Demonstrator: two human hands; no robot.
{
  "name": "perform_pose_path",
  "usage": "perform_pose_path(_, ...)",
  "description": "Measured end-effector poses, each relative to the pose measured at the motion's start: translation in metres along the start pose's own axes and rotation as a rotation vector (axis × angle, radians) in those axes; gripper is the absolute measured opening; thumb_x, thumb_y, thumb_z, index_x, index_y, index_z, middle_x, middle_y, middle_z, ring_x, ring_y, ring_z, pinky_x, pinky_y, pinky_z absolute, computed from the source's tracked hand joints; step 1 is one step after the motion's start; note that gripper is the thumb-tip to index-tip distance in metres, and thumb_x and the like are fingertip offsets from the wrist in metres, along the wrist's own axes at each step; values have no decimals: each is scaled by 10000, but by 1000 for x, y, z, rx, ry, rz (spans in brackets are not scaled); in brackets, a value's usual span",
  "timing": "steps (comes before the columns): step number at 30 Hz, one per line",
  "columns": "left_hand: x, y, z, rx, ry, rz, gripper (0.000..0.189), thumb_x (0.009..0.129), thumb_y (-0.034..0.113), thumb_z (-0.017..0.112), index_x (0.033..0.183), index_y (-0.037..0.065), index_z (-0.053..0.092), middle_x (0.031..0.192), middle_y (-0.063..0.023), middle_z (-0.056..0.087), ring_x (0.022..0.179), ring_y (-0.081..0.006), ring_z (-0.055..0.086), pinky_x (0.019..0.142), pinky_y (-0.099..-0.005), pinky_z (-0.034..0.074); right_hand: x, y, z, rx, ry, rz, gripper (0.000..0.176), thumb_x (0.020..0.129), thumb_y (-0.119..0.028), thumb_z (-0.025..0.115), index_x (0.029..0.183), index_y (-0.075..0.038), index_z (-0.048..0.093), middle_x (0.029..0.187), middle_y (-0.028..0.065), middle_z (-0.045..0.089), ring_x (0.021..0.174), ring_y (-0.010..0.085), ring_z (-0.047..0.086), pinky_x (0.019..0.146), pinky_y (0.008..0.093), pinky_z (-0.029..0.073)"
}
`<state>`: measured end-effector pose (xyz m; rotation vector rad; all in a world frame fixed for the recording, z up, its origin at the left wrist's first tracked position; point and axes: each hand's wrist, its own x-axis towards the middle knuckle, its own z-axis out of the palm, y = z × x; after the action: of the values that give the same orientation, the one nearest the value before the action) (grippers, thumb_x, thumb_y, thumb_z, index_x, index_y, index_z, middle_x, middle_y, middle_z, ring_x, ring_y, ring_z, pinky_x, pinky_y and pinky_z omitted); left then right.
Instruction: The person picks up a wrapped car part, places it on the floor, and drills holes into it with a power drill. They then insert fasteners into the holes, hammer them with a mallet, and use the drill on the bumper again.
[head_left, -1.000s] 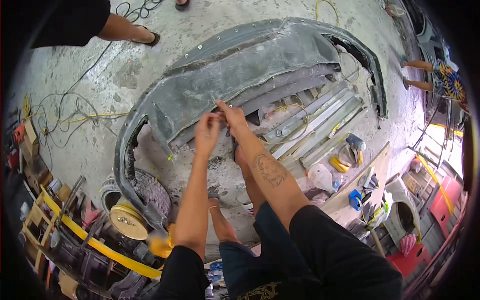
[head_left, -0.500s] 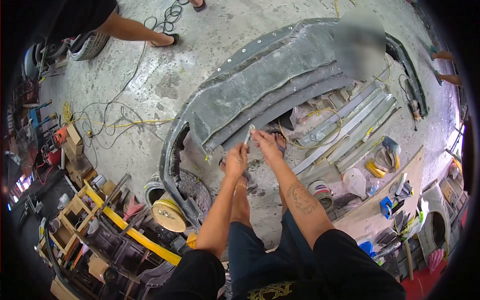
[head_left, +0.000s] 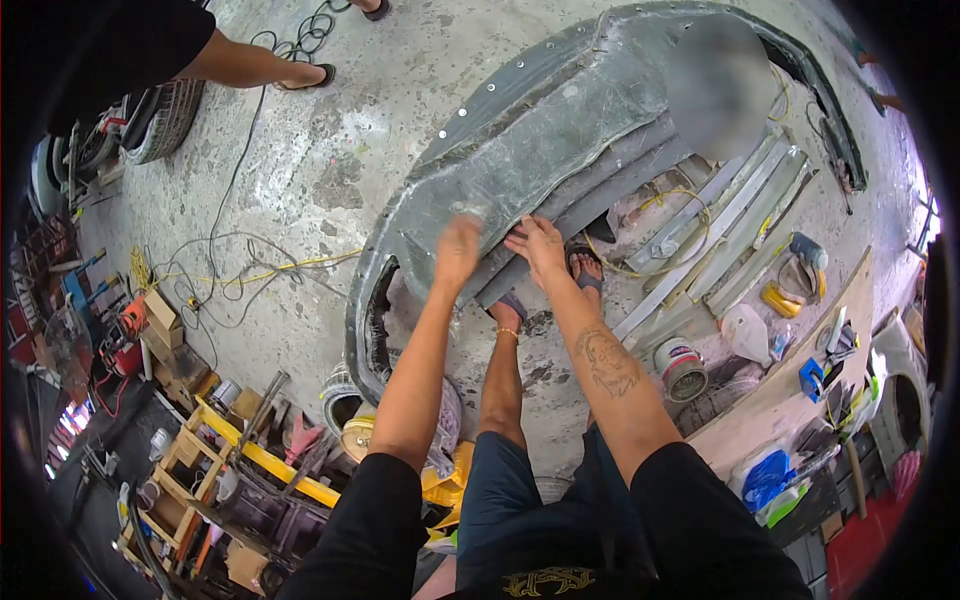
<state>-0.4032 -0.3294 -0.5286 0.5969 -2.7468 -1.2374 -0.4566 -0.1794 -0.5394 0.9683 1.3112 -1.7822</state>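
A large grey car bumper lies on the concrete floor in front of me, with a row of small round fasteners along its far rim. My left hand is over the near left part of the bumper. Motion smears its fingers, so what it holds, if anything, does not show. By the ridge along the bumper's near side is my right hand, its fingers stretched out and slightly apart, seemingly touching the edge. I see nothing held in it.
Long grey strips lie right of my feet, near a paint can and a wooden board. Yellow and black cables trail on the left floor. Another person's leg stands upper left. A blurred patch covers part of the bumper's right.
My hands were together, with a small pale object between them; now they are apart, further forward over the bumper. The view has shifted, and the small object no longer shows.
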Motion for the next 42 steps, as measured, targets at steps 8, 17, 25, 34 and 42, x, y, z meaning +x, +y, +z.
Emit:
perform_pose_path(8, -8, -12, -2, -120, -218, -214, 268, 954, 227, 445, 938, 15, 610, 683, -121, 616, 644, -188, 563, 629, -338, 451, -2, 6, 2, 132, -22, 6, 452, 932, -286, 576, 1181, 78, 479, 1111, 244, 554, 948, 349, 630, 797, 388, 566)
perform_pose_path(17, 16, -8, -11, -181, -481, -267, 269, 961, 148, 438, 1208, 42, 421, 665, -121, 643, 528, -182, 585, 527, -332, 452, 0, -1, -5, -28, -7, 5, 534, 885, -299, 653, 1194, 96, 472, 1093, 239, 568, 950, 327, 635, 816, 371, 562)
perform_pose_path(25, 32, -26, -8, -451, -296, -540, 265, 959, 182, 494, 1154, 5, 516, 783, -69, 665, 643, -123, 597, 603, -272, 460, 10, -8, -5, -259, -63, 10, 451, 878, -257, 653, 1049, 151, 568, 1027, 228, 630, 881, 280, 669, 713, 319, 584)
perform_pose_path(34, 27, -21, 15, 19, -323, -260, 204, 938, 183, 496, 942, -17, 536, 789, -264, 617, 767, -461, 599, 661, -472, 466, 14, -16, 8, -387, 94, -16, 387, 866, -202, 620, 970, 168, 577, 857, 235, 654, 724, 284, 686, 611, 333, 599)
perform_pose_path(42, 34, -3, 36, -281, -368, -254, 187, 929, 134, 497, 953, -7, 617, 667, -140, 583, 635, -273, 599, 640, -354, 470, 20, -16, -15, -306, 70, 15, 347, 850, -183, 640, 932, 147, 575, 845, 228, 643, 694, 281, 681, 576, 341, 599)
